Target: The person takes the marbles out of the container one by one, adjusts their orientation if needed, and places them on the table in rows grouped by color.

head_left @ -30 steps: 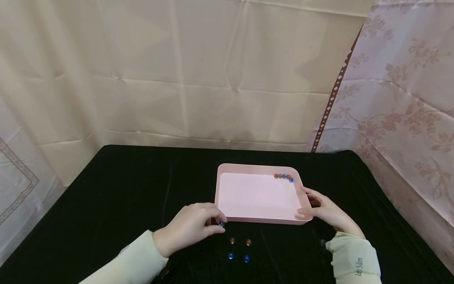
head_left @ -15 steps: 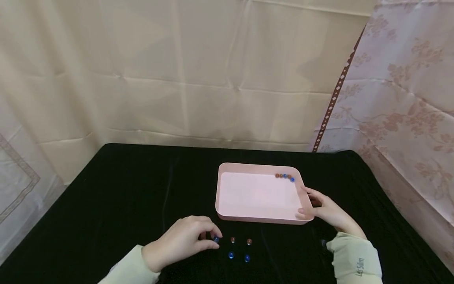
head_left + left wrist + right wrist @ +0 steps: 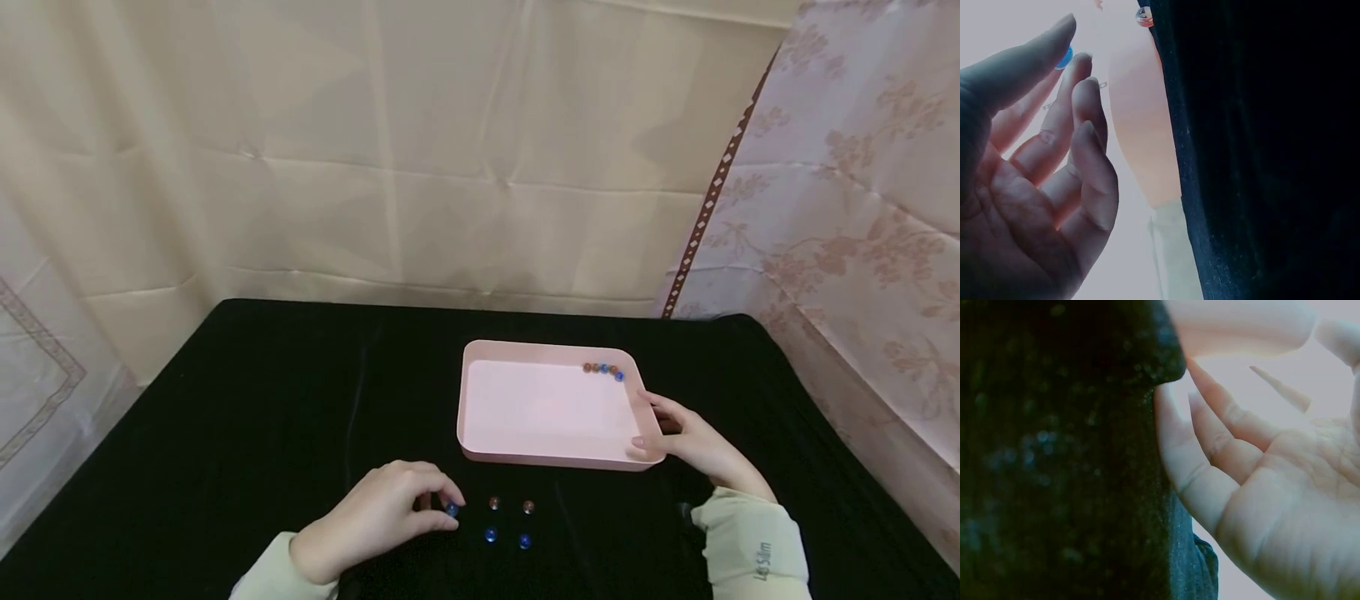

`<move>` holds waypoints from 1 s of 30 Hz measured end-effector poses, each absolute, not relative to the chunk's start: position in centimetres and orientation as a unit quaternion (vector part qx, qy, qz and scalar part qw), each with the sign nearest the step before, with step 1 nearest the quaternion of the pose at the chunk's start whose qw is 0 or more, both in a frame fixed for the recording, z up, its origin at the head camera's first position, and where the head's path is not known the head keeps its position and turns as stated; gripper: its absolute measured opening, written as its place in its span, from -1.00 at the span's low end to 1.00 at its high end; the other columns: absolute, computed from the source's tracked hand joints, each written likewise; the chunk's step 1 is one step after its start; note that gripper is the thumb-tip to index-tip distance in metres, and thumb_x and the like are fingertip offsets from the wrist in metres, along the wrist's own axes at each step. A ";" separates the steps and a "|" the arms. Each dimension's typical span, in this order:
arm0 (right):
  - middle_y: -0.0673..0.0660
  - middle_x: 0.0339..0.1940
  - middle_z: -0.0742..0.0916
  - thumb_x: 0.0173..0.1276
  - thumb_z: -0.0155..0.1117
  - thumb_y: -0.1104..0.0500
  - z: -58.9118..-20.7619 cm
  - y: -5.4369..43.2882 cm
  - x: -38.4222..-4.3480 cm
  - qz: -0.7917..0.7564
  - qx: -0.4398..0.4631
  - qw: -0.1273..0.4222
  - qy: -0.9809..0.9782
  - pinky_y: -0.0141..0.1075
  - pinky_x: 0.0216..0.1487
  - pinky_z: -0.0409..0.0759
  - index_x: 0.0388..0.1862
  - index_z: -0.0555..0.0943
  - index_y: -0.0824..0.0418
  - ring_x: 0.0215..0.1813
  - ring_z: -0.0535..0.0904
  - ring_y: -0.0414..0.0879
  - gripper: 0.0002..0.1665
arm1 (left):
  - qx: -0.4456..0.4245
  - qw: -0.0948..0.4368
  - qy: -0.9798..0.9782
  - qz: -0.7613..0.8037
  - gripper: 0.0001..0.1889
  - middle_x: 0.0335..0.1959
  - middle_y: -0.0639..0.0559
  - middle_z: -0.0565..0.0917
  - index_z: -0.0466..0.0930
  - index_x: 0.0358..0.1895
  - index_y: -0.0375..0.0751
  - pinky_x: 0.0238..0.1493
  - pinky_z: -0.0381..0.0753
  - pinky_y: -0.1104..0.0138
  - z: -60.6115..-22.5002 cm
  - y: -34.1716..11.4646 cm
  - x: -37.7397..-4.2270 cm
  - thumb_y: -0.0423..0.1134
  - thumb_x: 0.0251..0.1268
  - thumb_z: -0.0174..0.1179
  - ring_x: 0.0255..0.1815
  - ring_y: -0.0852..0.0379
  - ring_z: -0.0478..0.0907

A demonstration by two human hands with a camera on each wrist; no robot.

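Observation:
My left hand [image 3: 382,517] pinches a blue glass marble [image 3: 452,509] between thumb and forefinger, low over the black cloth. In the left wrist view the same marble [image 3: 1064,58] peeks out between the fingertips. Just right of it lie two red-brown marbles [image 3: 494,503], with two blue marbles [image 3: 491,534] in front of them. My right hand [image 3: 697,446] grips the right side of a shallow pink tray [image 3: 540,408], thumb over the rim and fingers along the outer wall. Several red-brown and blue marbles [image 3: 603,368] line the tray's far right corner.
Black cloth [image 3: 247,433] covers the table, whose far edge runs along a cream curtain [image 3: 450,167]. A floral pink curtain [image 3: 862,183] hangs at the right, a white patterned cloth [image 3: 45,375] at the left.
My left hand has drawn back from the tray's front left corner, toward me and slightly left, still pinching the blue marble. The right hand keeps its grip on the tray.

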State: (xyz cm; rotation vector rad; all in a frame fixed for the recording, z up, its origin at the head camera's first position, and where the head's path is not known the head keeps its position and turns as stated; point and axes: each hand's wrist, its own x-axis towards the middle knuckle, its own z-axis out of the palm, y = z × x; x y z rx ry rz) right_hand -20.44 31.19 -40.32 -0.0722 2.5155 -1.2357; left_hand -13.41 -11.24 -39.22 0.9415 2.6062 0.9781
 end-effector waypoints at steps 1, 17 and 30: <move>0.47 0.40 0.34 0.32 0.34 -0.04 -40.3 31.2 -20.5 -0.434 -0.025 0.169 0.884 0.01 0.12 0.48 0.59 0.02 0.29 0.24 0.39 0.23 0.05 | 0.319 0.103 0.882 0.331 -0.84 -0.25 0.36 0.68 0.72 -0.14 0.10 -0.35 0.49 0.50 -39.2 -11.2 -13.4 -0.10 0.22 0.35 -0.36 0.53 0.47; 0.47 0.43 0.30 0.34 0.31 -0.04 -40.4 31.2 -20.7 -0.430 -0.023 0.179 0.885 0.08 0.13 0.48 0.61 0.00 0.21 0.28 0.36 0.26 0.04 | 0.294 0.159 0.885 0.323 -0.85 -0.30 0.39 0.70 0.72 -0.16 0.12 -0.37 0.50 0.49 -39.7 -11.3 -13.7 -0.07 0.22 0.35 -0.38 0.53 0.51; 0.48 0.43 0.31 0.33 0.32 -0.05 -40.3 31.1 -20.6 -0.422 -0.023 0.174 0.890 0.00 0.08 0.49 0.60 0.01 0.25 0.25 0.39 0.24 0.04 | 0.311 0.177 0.892 0.277 -0.87 -0.39 0.44 0.58 0.71 -0.15 0.18 -0.37 0.45 0.48 -40.2 -11.2 -13.7 -0.05 0.25 0.32 -0.42 0.51 0.44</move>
